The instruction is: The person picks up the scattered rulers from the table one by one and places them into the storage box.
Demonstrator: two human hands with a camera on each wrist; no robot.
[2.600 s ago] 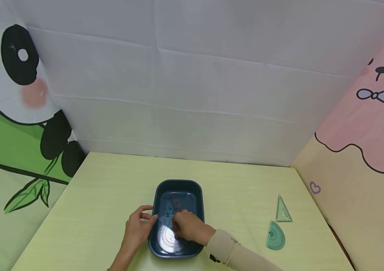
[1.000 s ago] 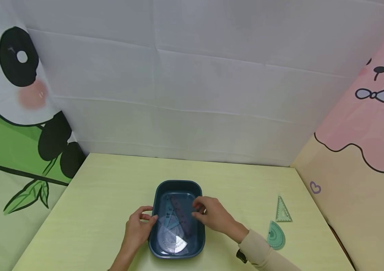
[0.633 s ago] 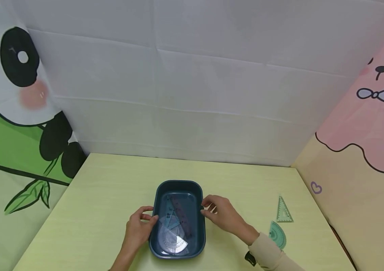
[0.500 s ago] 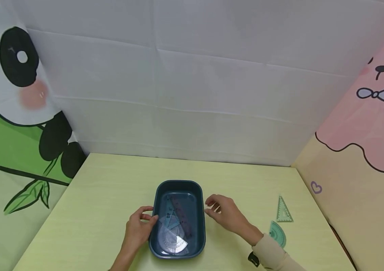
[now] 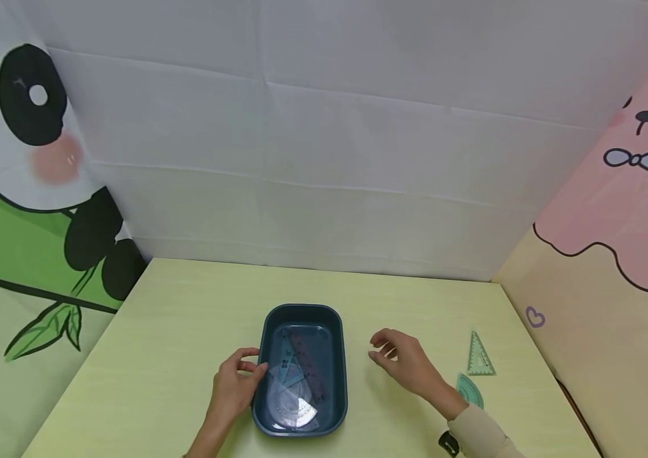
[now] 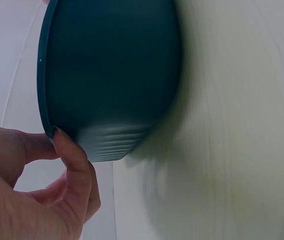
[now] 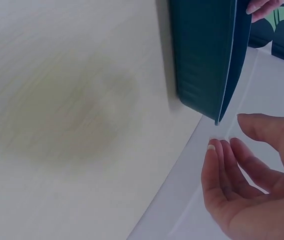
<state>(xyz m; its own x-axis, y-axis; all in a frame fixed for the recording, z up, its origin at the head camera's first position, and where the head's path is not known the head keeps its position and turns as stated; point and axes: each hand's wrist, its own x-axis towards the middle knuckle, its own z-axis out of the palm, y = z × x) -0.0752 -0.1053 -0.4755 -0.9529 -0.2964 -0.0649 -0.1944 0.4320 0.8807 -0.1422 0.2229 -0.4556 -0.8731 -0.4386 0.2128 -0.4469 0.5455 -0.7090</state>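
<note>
A dark blue plastic tray [image 5: 330,366] stands on the table. Inside lie a clear protractor [image 5: 282,402], a light-blue set square [image 5: 286,362] and a pinkish ruler [image 5: 308,367], partly overlapping. My left hand [image 5: 234,385] pinches the tray's left rim between thumb and fingers; the left wrist view shows this hold on the tray wall [image 6: 112,70]. Over the table right of the tray is my right hand [image 5: 406,362], fingers loosely bent, holding nothing. In the right wrist view, a gap shows between its thumb and fingertips.
A green triangular set square [image 5: 479,360] lies at the table's right. Just in front of it is a green protractor [image 5: 468,389], its lower part hidden by the right forearm. A white cloth wall [image 5: 324,159] rises behind the table [image 5: 198,318], with printed panels on both sides.
My right hand was down inside the tray, over the protractor. It has risen out, passed over the right rim and moved right, away from the tray. The left hand has stayed put.
</note>
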